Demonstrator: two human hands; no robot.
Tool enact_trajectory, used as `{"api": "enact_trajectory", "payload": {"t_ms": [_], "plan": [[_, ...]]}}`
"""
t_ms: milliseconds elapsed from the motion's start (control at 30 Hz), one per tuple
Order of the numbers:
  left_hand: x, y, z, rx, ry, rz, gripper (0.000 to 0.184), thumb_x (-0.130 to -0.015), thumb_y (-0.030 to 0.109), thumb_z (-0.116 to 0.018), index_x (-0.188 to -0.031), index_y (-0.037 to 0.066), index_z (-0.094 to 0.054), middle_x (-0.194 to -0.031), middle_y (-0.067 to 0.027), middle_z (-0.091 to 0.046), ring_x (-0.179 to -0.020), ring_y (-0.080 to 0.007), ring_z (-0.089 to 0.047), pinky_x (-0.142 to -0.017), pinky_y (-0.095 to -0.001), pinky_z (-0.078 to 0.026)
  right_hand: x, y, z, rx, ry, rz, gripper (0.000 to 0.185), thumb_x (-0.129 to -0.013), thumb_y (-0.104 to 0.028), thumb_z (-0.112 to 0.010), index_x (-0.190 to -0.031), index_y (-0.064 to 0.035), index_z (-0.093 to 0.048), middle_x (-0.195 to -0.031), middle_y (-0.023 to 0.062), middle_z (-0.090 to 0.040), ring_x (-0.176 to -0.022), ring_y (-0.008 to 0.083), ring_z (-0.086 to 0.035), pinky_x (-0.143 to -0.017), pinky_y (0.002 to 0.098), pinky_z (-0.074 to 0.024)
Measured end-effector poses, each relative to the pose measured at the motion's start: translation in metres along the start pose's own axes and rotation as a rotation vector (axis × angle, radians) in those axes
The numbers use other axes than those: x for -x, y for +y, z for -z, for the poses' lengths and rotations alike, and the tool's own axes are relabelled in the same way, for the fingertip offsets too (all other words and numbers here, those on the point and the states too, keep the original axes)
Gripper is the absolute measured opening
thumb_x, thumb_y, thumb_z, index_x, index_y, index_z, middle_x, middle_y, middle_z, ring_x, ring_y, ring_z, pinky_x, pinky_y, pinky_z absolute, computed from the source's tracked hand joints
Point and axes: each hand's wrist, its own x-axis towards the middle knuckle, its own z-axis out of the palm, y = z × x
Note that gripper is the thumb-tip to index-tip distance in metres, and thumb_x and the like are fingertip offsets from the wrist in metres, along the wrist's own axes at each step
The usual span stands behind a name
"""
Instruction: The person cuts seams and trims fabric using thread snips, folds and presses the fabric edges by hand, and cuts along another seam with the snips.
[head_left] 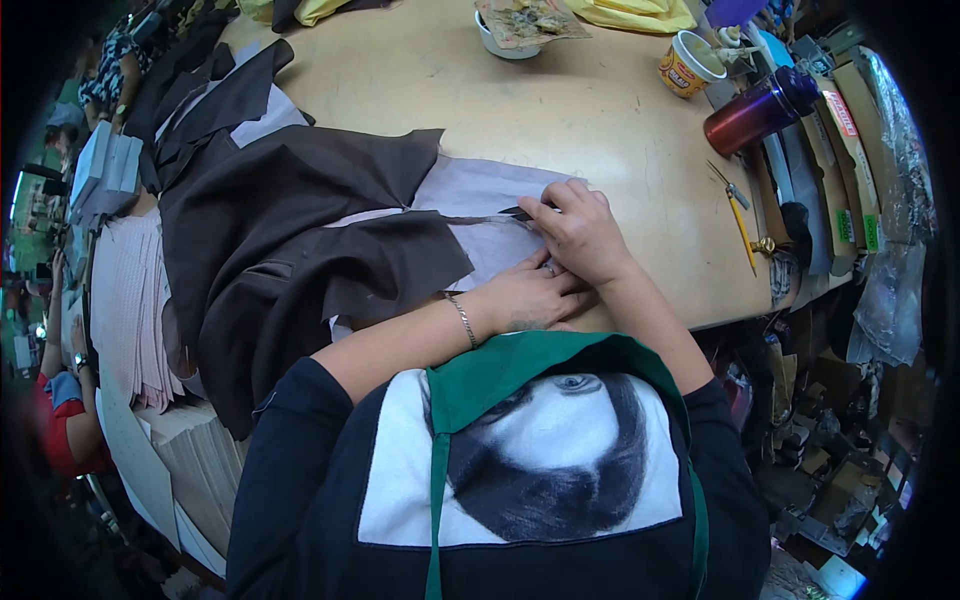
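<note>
A dark brown garment [290,190] with pale lilac lining [480,185] lies spread over the left and middle of the wooden table. My left hand [530,298], a ring on one finger, rests flat with spread fingers at the lining's lower right edge. Just above it, my right hand [578,232] is bent over the right end of the lining, thumb and fingers pinched together. A small dark pointed thing shows at its fingertips, too small to name. The dark cloth ends to the left of both hands.
Along the table [620,130] stand a yellow-labelled cup [690,66], a purple-red bottle [760,112] and a white bowl [505,44]. A yellow pencil [741,232] lies at the right. Pink cloth [135,310] is stacked left. Other people are at the far left.
</note>
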Motion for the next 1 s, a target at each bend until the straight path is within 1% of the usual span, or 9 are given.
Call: {"api": "enact_trajectory", "payload": {"t_ms": [67, 267, 400, 667, 767, 867, 1000], "plan": [[0.000, 0.002, 0.002, 0.037, 0.008, 0.013, 0.059, -0.092, 0.049, -0.036, -0.136, 0.011, -0.043, -0.134, -0.0148, -0.043, -0.128, -0.0310, -0.041, -0.111, -0.0566, -0.014, -0.002, -0.002, 0.000, -0.047, -0.017, -0.030, 0.034, -0.071, -0.014, -0.070, -0.104, -0.0164, -0.065, -0.086, 0.0013, -0.055, -0.083, 0.0206, -0.056, -0.067, 0.0352, -0.0427], [0.000, 0.001, -0.006, -0.095, 0.104, -0.012, 0.058, -0.091, 0.047, -0.040, -0.136, 0.012, -0.043, -0.134, -0.0143, -0.044, -0.129, -0.0315, -0.039, -0.110, -0.0564, -0.013, 0.002, 0.003, -0.003, -0.199, 0.011, -0.095, 0.032, -0.070, -0.013, -0.072, -0.102, -0.0136, -0.067, -0.084, 0.0029, -0.056, -0.082, 0.0219, -0.056, -0.067, 0.0352, -0.0435], [-0.001, 0.002, -0.004, -0.093, 0.060, -0.006, 0.057, -0.090, 0.046, -0.042, -0.135, 0.012, -0.044, -0.132, -0.0141, -0.045, -0.128, -0.0311, -0.041, -0.110, -0.0565, -0.014, 0.005, 0.004, -0.009, -0.235, 0.076, -0.094, 0.031, -0.069, -0.012, -0.073, -0.100, -0.0131, -0.068, -0.082, 0.0032, -0.057, -0.079, 0.0217, -0.056, -0.065, 0.0351, -0.0435], [-0.001, 0.002, -0.004, -0.090, 0.006, 0.008, 0.055, -0.090, 0.045, -0.042, -0.134, 0.012, -0.045, -0.129, -0.0146, -0.047, -0.122, -0.0309, -0.047, -0.109, -0.0574, -0.014, 0.006, 0.000, -0.008, -0.223, 0.098, -0.106, 0.029, -0.069, -0.011, -0.073, -0.098, -0.0123, -0.068, -0.082, 0.0028, -0.057, -0.078, 0.0212, -0.056, -0.064, 0.0348, -0.0428], [-0.001, 0.002, -0.011, -0.119, 0.068, -0.001, 0.056, -0.090, 0.046, -0.041, -0.134, 0.011, -0.044, -0.127, -0.0148, -0.048, -0.120, -0.0309, -0.049, -0.109, -0.0575, -0.014, 0.006, -0.001, -0.008, -0.224, 0.093, -0.118, 0.029, -0.069, -0.011, -0.073, -0.097, -0.0120, -0.068, -0.082, 0.0028, -0.058, -0.077, 0.0214, -0.056, -0.063, 0.0350, -0.0427], [0.000, 0.003, -0.005, -0.087, 0.032, 0.005, 0.056, -0.090, 0.046, -0.040, -0.134, 0.011, -0.044, -0.127, -0.0151, -0.049, -0.119, -0.0311, -0.050, -0.108, -0.0581, -0.014, 0.003, 0.000, -0.008, -0.242, 0.095, -0.124, 0.028, -0.069, -0.011, -0.072, -0.097, -0.0117, -0.068, -0.081, 0.0028, -0.058, -0.077, 0.0218, -0.056, -0.063, 0.0352, -0.0426], [-0.002, 0.004, -0.002, -0.040, -0.017, 0.026, 0.054, -0.090, 0.044, -0.041, -0.131, 0.009, -0.046, -0.125, -0.0151, -0.049, -0.118, -0.0305, -0.050, -0.107, -0.0569, -0.020, -0.001, -0.003, -0.006, -0.225, 0.058, -0.126, 0.029, -0.069, -0.011, -0.072, -0.098, -0.0107, -0.068, -0.081, 0.0037, -0.057, -0.077, 0.0228, -0.056, -0.064, 0.0359, -0.0435]]}}
